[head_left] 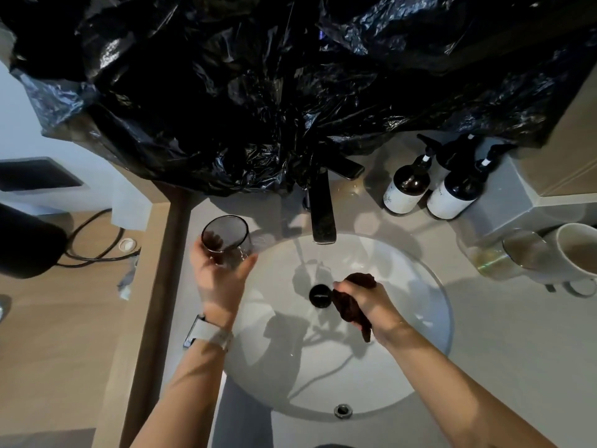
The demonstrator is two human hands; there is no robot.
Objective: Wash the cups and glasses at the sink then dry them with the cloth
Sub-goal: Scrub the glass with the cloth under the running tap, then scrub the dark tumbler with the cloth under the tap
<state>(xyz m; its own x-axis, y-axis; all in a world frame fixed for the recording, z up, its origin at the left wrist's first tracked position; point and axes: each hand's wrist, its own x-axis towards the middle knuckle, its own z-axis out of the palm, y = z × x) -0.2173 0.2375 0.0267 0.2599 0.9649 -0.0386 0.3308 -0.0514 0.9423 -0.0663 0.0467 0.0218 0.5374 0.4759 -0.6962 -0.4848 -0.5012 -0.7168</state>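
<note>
left hand (215,275) fingers curl round a dark glass (226,241), holding it tilted over the counter at the sink's (429,305) left rim, mouth toward the camera. right hand (371,305) grips a bunched brown cloth (350,310) over the basin, just right of the black drain (320,295), below the black tap (321,215). on the counter to the right a clear glass (513,253) and a white mug (578,253) lie close together, with two pump bottles (429,185) behind. black plastic (258,92) hangs above.

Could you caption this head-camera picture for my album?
Left hand holds a glass beside the sink; right hand grips a dark cloth over it.
</note>
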